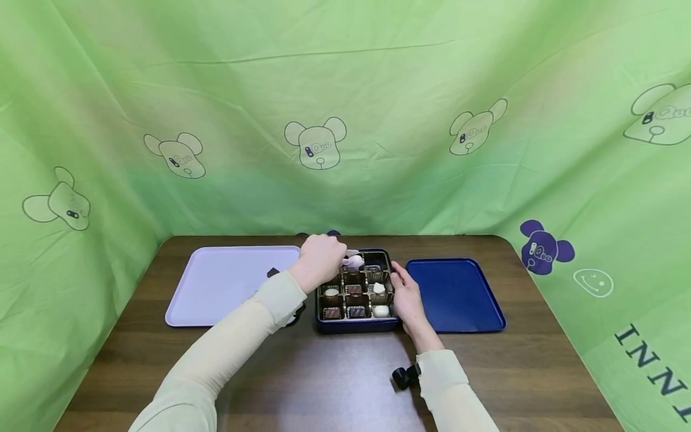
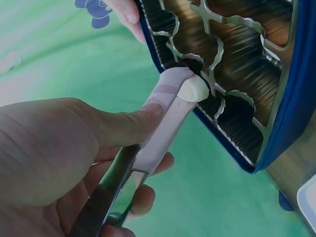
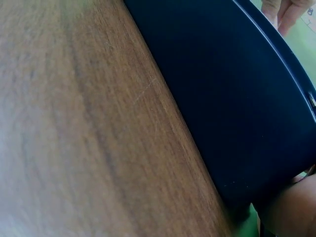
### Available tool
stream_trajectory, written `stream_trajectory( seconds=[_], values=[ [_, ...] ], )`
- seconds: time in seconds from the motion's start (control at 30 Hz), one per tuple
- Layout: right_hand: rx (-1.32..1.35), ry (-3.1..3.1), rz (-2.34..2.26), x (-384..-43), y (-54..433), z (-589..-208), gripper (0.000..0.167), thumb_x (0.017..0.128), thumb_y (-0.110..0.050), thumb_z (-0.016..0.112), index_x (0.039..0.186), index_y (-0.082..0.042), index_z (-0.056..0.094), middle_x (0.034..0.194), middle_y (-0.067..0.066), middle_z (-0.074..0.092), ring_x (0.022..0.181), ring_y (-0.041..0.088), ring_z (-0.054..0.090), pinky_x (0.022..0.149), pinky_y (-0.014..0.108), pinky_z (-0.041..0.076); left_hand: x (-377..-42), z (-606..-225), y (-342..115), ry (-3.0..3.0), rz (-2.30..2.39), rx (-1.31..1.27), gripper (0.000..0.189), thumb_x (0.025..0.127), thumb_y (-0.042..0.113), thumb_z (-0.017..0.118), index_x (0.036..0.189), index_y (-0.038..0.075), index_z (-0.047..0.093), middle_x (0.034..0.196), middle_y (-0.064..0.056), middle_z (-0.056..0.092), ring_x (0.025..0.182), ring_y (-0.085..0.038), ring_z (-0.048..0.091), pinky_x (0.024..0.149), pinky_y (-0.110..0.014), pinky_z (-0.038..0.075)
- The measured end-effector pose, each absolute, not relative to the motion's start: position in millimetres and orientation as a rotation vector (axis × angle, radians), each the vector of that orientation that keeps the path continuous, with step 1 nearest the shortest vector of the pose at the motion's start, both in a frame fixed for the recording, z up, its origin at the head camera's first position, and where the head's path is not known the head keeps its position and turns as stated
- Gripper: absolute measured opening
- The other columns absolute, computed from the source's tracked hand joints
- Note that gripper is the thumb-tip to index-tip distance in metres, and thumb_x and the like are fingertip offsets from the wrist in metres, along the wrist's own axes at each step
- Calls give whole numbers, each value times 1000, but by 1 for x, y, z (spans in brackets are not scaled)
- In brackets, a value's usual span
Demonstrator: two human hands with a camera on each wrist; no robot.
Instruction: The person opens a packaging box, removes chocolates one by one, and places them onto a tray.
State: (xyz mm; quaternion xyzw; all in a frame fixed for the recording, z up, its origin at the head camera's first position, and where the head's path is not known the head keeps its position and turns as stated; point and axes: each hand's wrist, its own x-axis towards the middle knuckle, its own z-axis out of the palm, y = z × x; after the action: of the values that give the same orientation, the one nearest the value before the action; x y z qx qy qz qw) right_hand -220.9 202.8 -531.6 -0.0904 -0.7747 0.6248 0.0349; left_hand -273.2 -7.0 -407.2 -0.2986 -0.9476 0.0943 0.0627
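My left hand (image 1: 322, 259) grips metal tongs (image 2: 150, 123) with pale lilac tips, the thumb pressing on one arm. Between the tips is a small white chocolate (image 2: 193, 89), at the rim of a dark blue chocolate box (image 1: 356, 326). Inside the box, a divided insert holds brown chocolates (image 1: 332, 313), white chocolates (image 1: 381, 311) and a pale chocolate (image 1: 331, 292) in separate compartments. The left hand hides the far left compartment in the head view. My right hand (image 1: 408, 300) rests along the box's right side, fingers extended near the rim.
A lilac tray (image 1: 232, 282) lies left of the box, partly behind the left forearm. To the right lies a flat dark blue lid (image 1: 453, 294). A black wrist camera (image 1: 405, 378) sits at the right cuff. Green printed cloth (image 1: 324, 198) hangs behind the brown table (image 1: 302, 384).
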Motion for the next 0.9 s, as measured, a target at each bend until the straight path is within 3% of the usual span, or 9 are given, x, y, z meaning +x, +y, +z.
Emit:
stream_trajectory(
  seconds=[0.27, 0.6, 0.9],
  values=[
    [-278, -2378, 1927, -221, 201, -531, 45, 110, -17, 39, 154, -6, 39, 159, 21, 35, 148, 36, 29, 120, 51, 23, -266, -402, -22, -2823, 250, -854, 13, 85, 32, 81, 86, 20, 76, 81, 1, 72, 74, -21, 66, 61, -41, 57],
    [-275, -2380, 1886, -220, 201, -532, 45, 110, -15, 40, 154, -4, 40, 158, 21, 36, 149, 36, 27, 120, 50, 22, -258, -397, -51, -2787, 128, -756, 16, 91, 30, 75, 100, 16, 74, 86, -2, 74, 79, -23, 67, 62, -43, 56],
    [-270, -2374, 1871, -220, 201, -532, 46, 110, -15, 38, 154, -2, 38, 159, 22, 35, 150, 37, 25, 121, 51, 20, -249, -401, -83, -2745, 73, -653, 20, 90, 29, 76, 104, 15, 73, 85, -1, 73, 74, -25, 65, 55, -44, 54]
  ],
)
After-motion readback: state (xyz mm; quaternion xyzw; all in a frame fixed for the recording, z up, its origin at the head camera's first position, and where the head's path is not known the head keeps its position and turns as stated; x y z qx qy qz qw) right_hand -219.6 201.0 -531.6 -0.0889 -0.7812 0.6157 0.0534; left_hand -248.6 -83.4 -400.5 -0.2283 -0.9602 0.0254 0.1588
